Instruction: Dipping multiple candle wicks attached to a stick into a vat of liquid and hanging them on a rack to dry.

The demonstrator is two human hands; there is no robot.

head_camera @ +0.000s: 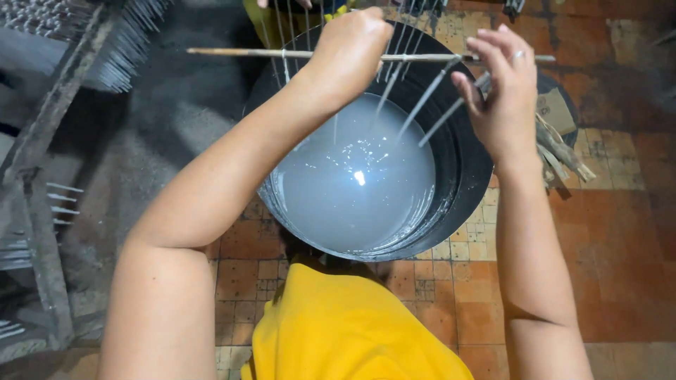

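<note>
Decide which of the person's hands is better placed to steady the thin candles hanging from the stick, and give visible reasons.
Probably the right hand: its open fingers already touch the hanging thin candles over the black tub. The left hand is closed around the stick, carrying it.

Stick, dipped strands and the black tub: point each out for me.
Stick [239,52], head view, bare length left of the left hand.
Dipped strands [429,91], head view, middle of one white-coated strand.
Black tub [465,169], head view, inner right wall.
</note>
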